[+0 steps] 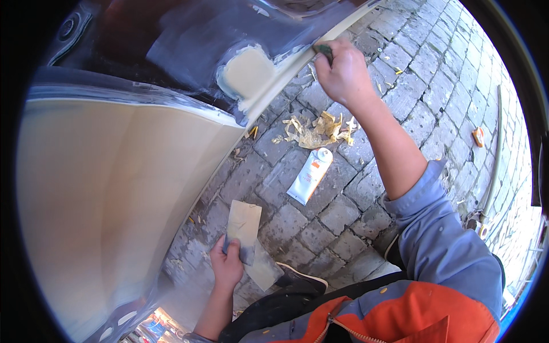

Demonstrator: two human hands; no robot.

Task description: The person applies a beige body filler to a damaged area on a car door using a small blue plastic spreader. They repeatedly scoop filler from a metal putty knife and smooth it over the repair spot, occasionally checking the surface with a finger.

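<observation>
My left hand [227, 264] is closed on two flat rectangular plates, thumb on top. The tan upper plate [245, 222] is smeared grey near my thumb; a greyer plate [264, 270] sticks out below it. My right arm reaches forward, and my right hand [344, 71] grips a small dark green piece [325, 51] against the lower edge of a car body panel [194, 51]. My fingers hide most of that piece, so its kind is unclear. Beside the hand, a smooth cream filler patch [249, 71] covers part of the dark, sanded panel.
A large cream-coated panel [120, 194] fills the left side. On the paving stones [343, 217] lie a white tube [310, 176] with orange marks and crumpled yellowish tape scraps [320, 130]. Farther right are a small orange-and-white item [478, 136] and a long thin pipe [495, 154].
</observation>
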